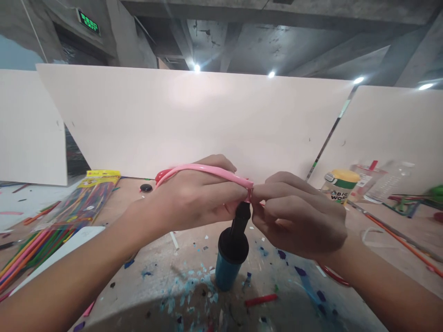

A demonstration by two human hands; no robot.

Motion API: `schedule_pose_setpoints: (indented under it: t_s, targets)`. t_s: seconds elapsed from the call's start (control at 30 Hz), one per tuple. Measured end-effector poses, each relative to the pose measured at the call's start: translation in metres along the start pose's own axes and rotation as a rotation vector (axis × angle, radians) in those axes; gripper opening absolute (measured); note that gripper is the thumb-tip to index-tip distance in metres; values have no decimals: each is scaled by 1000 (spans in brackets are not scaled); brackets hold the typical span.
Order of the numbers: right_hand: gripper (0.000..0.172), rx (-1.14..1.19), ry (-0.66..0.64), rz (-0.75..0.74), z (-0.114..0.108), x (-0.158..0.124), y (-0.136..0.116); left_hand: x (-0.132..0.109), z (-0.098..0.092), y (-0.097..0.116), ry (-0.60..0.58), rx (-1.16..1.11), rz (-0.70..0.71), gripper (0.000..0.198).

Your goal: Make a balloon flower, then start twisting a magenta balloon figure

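Pink tube [214,170] lies over the left hand [197,198]; its end is pinched between the fingers of this hand and of the right hand [297,214], just above the black nozzle [239,220] of a blue bottle [227,275]. Table [155,251] carries blue stains and small scraps. White panel [214,120] stands behind, below a concrete ceiling [244,46] with lit lamps [197,68].

Pink balloon [214,171]: end was partly hidden.
Right hand [296,212] covered it; forearms [88,263] and green item [437,192] were cut off by frame edges.
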State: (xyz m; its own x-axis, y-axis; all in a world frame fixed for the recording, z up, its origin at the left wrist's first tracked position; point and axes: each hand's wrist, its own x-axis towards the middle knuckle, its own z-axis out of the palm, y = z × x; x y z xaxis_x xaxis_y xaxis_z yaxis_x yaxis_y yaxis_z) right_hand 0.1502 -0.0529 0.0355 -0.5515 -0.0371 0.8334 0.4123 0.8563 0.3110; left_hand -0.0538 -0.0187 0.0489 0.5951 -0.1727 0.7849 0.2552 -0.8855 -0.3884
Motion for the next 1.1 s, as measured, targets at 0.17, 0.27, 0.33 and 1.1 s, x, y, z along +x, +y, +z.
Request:
schedule_pose_setpoints:
  t_s: [0.17, 0.27, 0.33, 1.1]
  targets:
    - [32, -44, -59, -34, 3, -3, 5, -3, -1, -6, -59, 26, 30, 9]
    - [30, -70, -81, -46, 5, -7, 8, -4, -4, -7, -151, 67, 6, 12]
    - [28, -78, -104, -47, 6, -9, 10, -2, -7, -8, -213, 50, -7, 13]
    - [19, 151, -342, 661, -17, 22, 12, -3, 46, 30, 184, -1174, -1139, 23]
